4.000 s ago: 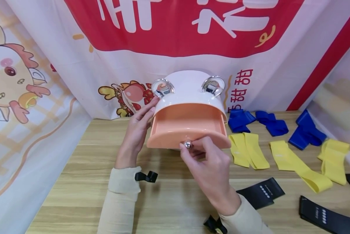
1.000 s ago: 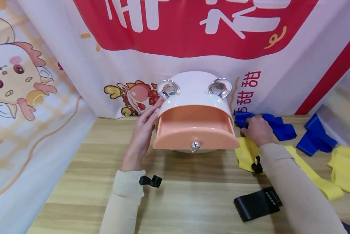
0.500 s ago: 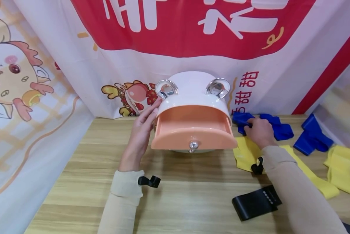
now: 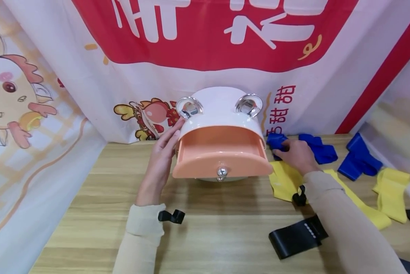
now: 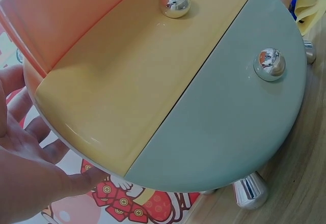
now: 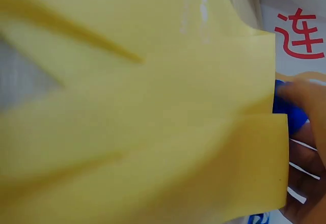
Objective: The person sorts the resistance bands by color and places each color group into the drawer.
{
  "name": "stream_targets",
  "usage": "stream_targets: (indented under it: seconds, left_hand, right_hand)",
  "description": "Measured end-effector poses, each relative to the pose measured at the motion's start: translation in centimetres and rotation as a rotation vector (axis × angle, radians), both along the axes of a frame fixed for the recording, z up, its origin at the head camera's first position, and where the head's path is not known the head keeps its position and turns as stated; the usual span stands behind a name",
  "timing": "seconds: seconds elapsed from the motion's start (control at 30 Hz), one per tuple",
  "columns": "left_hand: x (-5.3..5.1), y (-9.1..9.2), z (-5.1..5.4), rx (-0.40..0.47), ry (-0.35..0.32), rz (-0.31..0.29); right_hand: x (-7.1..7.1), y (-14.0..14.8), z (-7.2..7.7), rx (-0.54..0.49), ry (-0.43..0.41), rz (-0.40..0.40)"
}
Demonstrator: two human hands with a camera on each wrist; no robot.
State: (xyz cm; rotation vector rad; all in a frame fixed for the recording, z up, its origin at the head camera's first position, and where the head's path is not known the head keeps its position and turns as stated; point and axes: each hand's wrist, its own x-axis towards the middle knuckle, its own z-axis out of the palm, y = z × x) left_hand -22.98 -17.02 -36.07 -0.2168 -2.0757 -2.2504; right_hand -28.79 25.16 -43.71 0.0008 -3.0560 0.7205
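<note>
Right hand moved from knob; pinches half-hidden blue band; loose-fingered left hand touches cabinet.

Left arm out front, almost straight; left hand palm turned inward, fingers loosely spread. Right arm off to right, slanting inward; right hand knuckles up, fingers bent, thumb pointing left.

Orange drawer stands open near a blue band.

Printed backdrop, wood-grain tabletop
</note>
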Motion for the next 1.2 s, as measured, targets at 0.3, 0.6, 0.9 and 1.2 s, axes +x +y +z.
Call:
stream_targets:
  seconds: [0.3, 0.6, 0.9, 1.2]
  left_hand:
    - [-0.1, 0.1, -0.2, -0.001, -0.018, -0.015]
    - [0.0, 0.2, -0.1, -0.007, -0.007, -0.012]
    - [-0.2, 0.3, -0.1, 0.01, -0.004, -0.012]
    - [0.0, 0.2, -0.2, -0.002, -0.007, 0.002]
  right_hand:
    - [-0.3, 0.2, 0.2, 0.083, -0.079, 0.066]
    - [-0.3, -0.9, 1.1, 0.15, -0.123, 0.07]
    - [-0.6, -1.1, 1.8, 0.182, -0.127, 0.057]
    - [-0.9, -1.9, 1.7, 0.217, -0.146, 0.053]
